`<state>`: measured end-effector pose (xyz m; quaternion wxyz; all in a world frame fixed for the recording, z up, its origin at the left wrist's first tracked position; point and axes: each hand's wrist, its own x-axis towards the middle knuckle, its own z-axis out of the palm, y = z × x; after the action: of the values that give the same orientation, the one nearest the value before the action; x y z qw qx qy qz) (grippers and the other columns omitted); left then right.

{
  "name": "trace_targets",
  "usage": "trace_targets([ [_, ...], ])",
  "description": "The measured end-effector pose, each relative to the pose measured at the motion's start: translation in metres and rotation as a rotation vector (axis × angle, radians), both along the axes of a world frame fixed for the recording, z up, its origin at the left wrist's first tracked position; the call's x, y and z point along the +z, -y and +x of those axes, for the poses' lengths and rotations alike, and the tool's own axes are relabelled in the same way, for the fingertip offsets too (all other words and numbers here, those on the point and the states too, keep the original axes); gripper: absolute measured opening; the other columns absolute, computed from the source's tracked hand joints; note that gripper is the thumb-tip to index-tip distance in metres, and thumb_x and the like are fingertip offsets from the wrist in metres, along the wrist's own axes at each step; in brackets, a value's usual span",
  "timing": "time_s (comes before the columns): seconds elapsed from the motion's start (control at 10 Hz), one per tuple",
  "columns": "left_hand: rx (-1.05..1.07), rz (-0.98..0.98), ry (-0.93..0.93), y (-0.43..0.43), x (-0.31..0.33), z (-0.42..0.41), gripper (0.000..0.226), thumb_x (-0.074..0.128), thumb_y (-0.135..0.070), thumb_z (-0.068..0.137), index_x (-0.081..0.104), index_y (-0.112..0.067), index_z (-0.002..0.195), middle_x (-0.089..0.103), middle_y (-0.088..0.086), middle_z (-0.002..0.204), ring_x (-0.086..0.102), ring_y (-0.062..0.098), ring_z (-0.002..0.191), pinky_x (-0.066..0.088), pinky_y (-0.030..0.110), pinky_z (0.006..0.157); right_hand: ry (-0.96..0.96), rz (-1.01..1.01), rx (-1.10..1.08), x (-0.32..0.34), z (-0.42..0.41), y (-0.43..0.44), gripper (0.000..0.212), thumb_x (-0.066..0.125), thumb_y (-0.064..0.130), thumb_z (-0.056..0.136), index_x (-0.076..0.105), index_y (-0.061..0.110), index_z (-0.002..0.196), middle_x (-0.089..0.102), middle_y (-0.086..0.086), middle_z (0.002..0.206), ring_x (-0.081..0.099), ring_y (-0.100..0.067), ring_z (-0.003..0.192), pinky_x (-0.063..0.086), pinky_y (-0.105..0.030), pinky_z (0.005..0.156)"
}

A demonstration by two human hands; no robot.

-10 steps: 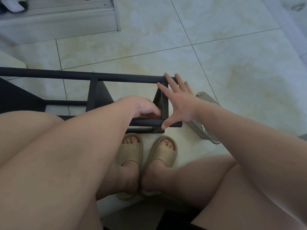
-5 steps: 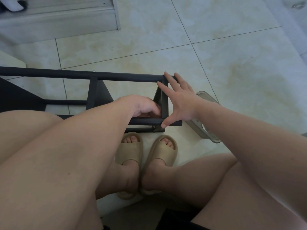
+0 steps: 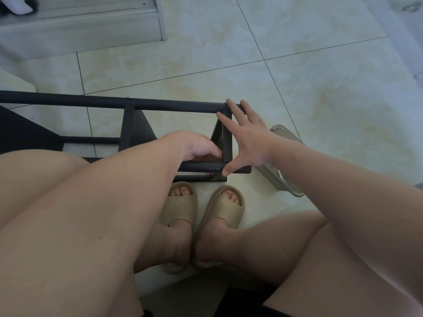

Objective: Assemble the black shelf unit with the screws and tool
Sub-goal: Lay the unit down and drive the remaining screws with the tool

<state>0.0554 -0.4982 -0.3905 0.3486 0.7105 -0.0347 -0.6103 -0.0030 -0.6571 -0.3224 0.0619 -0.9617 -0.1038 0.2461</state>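
Observation:
The black shelf unit (image 3: 174,104) lies on its side on the tiled floor in front of my knees, its tubes and triangular corner panels facing me. My left hand (image 3: 199,145) sits inside the frame at the right corner, just above the near tube, with its fingers curled under; what they hold is hidden. My right hand (image 3: 247,138) is spread flat over the same corner, with fingertips on the far tube and the thumb pressing the near tube. I can see no loose screw or tool.
A clear plastic tray (image 3: 278,179) lies on the floor just right of the frame, partly under my right forearm. My feet in beige sandals (image 3: 183,207) are below the frame. A pale raised step (image 3: 80,26) runs along the top left.

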Motion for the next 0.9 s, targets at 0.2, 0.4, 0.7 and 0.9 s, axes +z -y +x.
trace_targets([
  [0.2,0.018,-0.015,0.044,0.0014,-0.001,-0.0004,0.015,0.069,-0.013,0.085,0.078,-0.013,0.097,0.075,0.012,0.109,0.065,0.033,0.113,0.043,0.05,0.111,-0.002,0.003,0.0,-0.0004,0.0,0.0002,0.148,0.081,0.079,0.053,-0.003,0.023,0.162,-0.026,-0.004,0.166,-0.025,-0.033,0.151,0.0,-0.05,0.123],
  [0.4,0.03,-0.053,0.052,0.0013,-0.0018,0.0004,0.018,0.065,-0.007,0.089,0.076,-0.015,0.101,0.074,0.013,0.11,0.066,0.033,0.111,0.045,0.05,0.109,-0.003,0.01,-0.002,-0.0013,-0.0004,0.0007,0.148,0.08,0.079,0.053,-0.003,0.023,0.162,-0.026,-0.004,0.166,-0.026,-0.033,0.151,-0.001,-0.049,0.123],
  [0.7,0.059,-0.164,-0.003,-0.0014,-0.0059,0.0014,0.022,0.06,0.001,0.089,0.073,-0.012,0.102,0.076,0.006,0.091,0.068,0.03,0.098,0.05,0.04,0.097,-0.001,0.008,-0.001,-0.0016,-0.0002,0.0021,0.147,0.08,0.08,0.054,-0.004,0.024,0.162,-0.027,-0.002,0.165,-0.026,-0.031,0.152,-0.002,-0.049,0.123],
  [0.9,0.072,-0.203,-0.04,-0.0027,-0.0062,0.0009,0.025,0.058,0.005,0.09,0.07,-0.01,0.107,0.076,0.007,0.092,0.069,0.027,0.094,0.053,0.033,0.084,-0.012,0.015,-0.001,0.0001,0.0001,0.0022,0.146,0.08,0.079,0.055,-0.004,0.024,0.162,-0.028,-0.003,0.165,-0.026,-0.031,0.151,0.0,-0.048,0.124],
])
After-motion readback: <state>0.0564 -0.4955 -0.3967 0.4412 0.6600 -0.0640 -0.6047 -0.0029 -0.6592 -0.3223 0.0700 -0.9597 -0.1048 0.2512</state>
